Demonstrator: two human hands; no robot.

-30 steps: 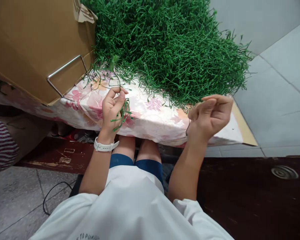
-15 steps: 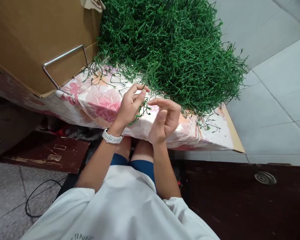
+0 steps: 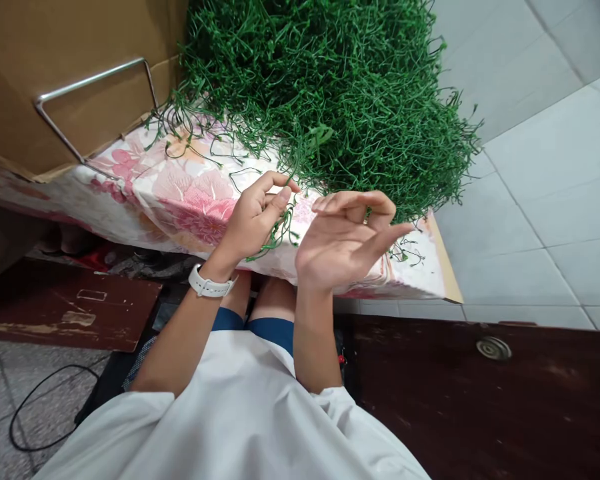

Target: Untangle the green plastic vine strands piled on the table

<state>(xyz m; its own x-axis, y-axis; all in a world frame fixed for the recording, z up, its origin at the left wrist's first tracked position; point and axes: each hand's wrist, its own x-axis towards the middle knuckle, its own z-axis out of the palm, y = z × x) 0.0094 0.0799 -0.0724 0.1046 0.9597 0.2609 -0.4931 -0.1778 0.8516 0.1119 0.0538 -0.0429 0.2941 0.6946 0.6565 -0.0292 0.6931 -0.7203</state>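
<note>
My left hand [image 3: 259,217], with a white watch on the wrist, is closed around a few thin green artificial stems [image 3: 279,235]. Their loops and small tips hang out below its thumb and fingers. My right hand [image 3: 347,237] is turned palm up just beside it, fingers loosely bent and thumb spread wide, with nothing held in it. Past both hands rises a large tangled heap of green artificial stems [image 3: 325,87]. A blurred lighter green piece [image 3: 321,135] shows against the front of this heap.
A flowered cloth [image 3: 195,207] covers the table. On the left, a cardboard box [image 3: 80,40] stands behind a bent metal frame [image 3: 93,79]. Loose stems [image 3: 180,143] lie near the box. Tiled wall [image 3: 520,200] borders the right side; a black cable [image 3: 45,380] lies on the floor.
My right hand has turned over from bent, closer fingers to a spread palm and moved slightly right. A blurred green piece now appears over the heap. My left hand keeps its stems.
</note>
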